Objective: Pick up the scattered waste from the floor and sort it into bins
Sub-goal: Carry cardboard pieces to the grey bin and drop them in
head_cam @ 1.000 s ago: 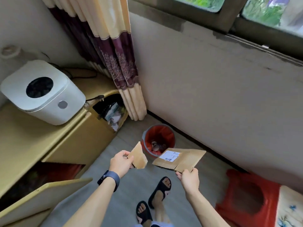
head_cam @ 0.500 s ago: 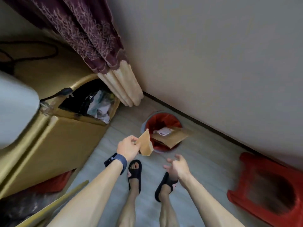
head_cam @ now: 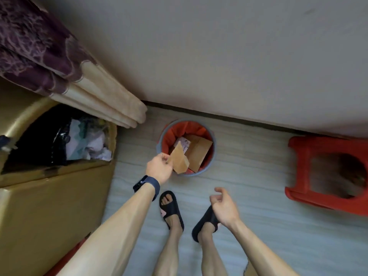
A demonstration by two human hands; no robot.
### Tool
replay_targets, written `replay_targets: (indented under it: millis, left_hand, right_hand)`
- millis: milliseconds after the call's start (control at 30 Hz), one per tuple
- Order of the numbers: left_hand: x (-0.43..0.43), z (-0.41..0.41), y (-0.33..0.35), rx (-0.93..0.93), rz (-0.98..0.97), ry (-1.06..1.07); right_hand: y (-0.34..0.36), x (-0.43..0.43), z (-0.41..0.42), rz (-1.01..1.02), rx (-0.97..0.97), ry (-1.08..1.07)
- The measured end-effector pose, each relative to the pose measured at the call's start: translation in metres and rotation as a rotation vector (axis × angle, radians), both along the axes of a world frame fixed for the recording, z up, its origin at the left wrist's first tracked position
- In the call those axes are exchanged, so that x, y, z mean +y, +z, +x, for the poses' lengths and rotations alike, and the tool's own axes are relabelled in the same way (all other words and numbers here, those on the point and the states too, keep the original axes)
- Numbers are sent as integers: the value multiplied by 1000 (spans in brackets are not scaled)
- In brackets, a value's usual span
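Observation:
A round grey bin with a red liner [head_cam: 211, 162] stands on the floor by the wall. A flattened cardboard box with a white label [head_cam: 197, 154] lies tilted inside it. My left hand [head_cam: 159, 168] pinches a small brown cardboard piece [head_cam: 179, 161] over the bin's near left rim. My right hand [head_cam: 224, 206] hangs lower right of the bin, above my sandal, fingers loosely curled and holding nothing.
A yellow cabinet [head_cam: 49, 206] fills the left, its corner opening stuffed with a black bag and crumpled paper [head_cam: 87, 140]. A curtain [head_cam: 59, 62] hangs above it. A red plastic stool [head_cam: 328, 172] stands at the right. My sandalled feet [head_cam: 171, 208] stand below the bin.
My right hand let go of the labelled cardboard box, which now lies in the bin, and the hand dropped back. My left hand carried the small piece over the bin's rim.

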State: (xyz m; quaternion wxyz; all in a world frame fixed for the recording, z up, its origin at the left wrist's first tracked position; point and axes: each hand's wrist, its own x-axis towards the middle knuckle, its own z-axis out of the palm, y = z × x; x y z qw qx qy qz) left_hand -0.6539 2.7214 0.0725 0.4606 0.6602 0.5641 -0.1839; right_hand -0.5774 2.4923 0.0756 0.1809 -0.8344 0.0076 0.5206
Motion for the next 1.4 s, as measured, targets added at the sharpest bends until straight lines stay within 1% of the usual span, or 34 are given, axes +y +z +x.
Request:
replay_targets:
  millis: [67,167,300,367,500,633,667,733,767,867,1000,1067,1233,1300,1400]
  left_hand:
    - [3,13,-9,6,-5,-74]
    - [-11,26,-18,63,-39,-259]
    - [-45,34,-11,95,-79,-470]
    - [-55,34,-10,110,-68,-558]
    - [-95,44,0,175,-53,-807]
    - [-145,58,1,179,-50,-1025]
    - [-169,60,0,179,-59,-1083]
    - [-191,57,1,198,-68,-1129]
    - [-222,54,3,196,-78,-1174]
    - [-278,38,-2,209,-90,-1246]
    - [-351,12,-14,247,-98,-1280]
    - [-388,-3,-22,278,-81,-1290]
    - [-498,-48,-58,378,-37,-1377]
    - [-538,-59,-73,370,-45,-1439]
    - [-614,-69,-103,362,-55,-1611]
  right_hand:
    - [-13,5,1,41,-32,8]
    - [-25,3,2,97,-54,-3]
    - [-16,-4,1,162,-103,-94]
    - [-15,-7,-3,185,-139,-78]
    - [2,-53,-18,191,-203,-157]
    - [13,-116,-38,132,-233,-279]
    - [17,-143,-49,102,-226,-328]
    - [18,-172,-69,57,-204,-377]
    - [21,-202,-85,21,-189,-420]
    - [21,-260,-124,-29,-121,-505]
    - [3,-337,-170,-81,-55,-588]
    - [-8,-379,-191,-94,-33,-591]
    - [-45,-487,-246,-61,25,-634]
    - [-57,-525,-255,-53,28,-702]
    - [-89,-595,-269,-78,7,-787]
